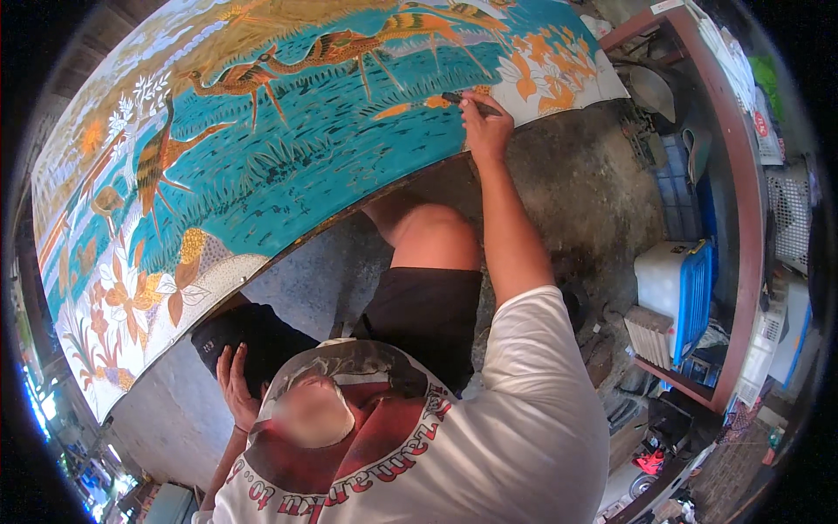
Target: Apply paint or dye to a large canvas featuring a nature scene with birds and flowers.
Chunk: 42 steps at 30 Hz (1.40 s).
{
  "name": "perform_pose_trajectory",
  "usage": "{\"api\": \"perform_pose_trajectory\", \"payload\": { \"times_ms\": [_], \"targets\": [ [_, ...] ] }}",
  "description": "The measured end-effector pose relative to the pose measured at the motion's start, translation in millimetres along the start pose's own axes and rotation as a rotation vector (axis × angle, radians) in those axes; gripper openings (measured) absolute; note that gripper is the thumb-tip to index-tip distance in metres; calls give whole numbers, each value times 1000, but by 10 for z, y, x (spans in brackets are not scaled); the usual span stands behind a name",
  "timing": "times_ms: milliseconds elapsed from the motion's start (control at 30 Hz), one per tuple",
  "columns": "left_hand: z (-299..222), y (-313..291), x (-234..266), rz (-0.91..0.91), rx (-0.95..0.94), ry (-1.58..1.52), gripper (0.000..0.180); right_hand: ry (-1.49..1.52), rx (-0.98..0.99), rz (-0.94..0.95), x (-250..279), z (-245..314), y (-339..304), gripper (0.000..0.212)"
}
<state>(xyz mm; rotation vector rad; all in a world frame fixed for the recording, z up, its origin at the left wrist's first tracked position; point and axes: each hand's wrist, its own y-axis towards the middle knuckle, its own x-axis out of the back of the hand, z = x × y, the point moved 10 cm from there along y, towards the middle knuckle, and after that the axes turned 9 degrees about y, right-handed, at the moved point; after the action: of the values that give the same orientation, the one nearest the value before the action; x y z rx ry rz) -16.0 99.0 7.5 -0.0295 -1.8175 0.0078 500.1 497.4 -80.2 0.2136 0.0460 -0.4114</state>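
Observation:
A large painted panel curves across the upper view, with long-legged birds over teal water. My right hand is at its near right edge, fingers pinched round a slim dark pen-like tool; whether it is a brush or a marker I cannot make out. The tool's tip is beside a thin orange shape painted on the water. Orange and white plant forms lie to the right of that hand. My left hand rests with fingers stretched on the black cloth over my left knee, holding nothing.
To the right stands a brown wooden frame. Beside it are a white bin with a blue lid, a blue crate and mixed clutter low down. Bare concrete floor shows below the panel's edge, near my legs.

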Motion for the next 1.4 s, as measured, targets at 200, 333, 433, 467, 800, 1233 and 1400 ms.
{"api": "perform_pose_trajectory", "payload": {
  "times_ms": [200, 333, 433, 467, 800, 1233, 1400],
  "targets": [
    [-68, 37, 47, 18, 24, -4, 67, -155, -60, 45, -26, -2, -44, 10],
    [-11, 1, 15, 21, 26, 13, 68, -57, -79, 48, -106, 50, -54, 10],
    [7, 0, -14, 22, 4, 8, 69, -57, -95, 70, -122, 40, -54, 10],
    [10, -3, -15, 21, 5, 8, 69, -46, -65, 63, -114, 67, -55, 10],
    [4, -2, -14, 23, 0, 4, 69, 13, -53, 43, -129, 80, -79, 10],
    [-6, 6, 8, 3, 18, -1, 71, -74, 12, 107, -153, 85, -103, 13],
    [-1, -5, 1, 8, -1, 1, 71, 19, 0, 74, -129, 127, -153, 13]
  ]
}}
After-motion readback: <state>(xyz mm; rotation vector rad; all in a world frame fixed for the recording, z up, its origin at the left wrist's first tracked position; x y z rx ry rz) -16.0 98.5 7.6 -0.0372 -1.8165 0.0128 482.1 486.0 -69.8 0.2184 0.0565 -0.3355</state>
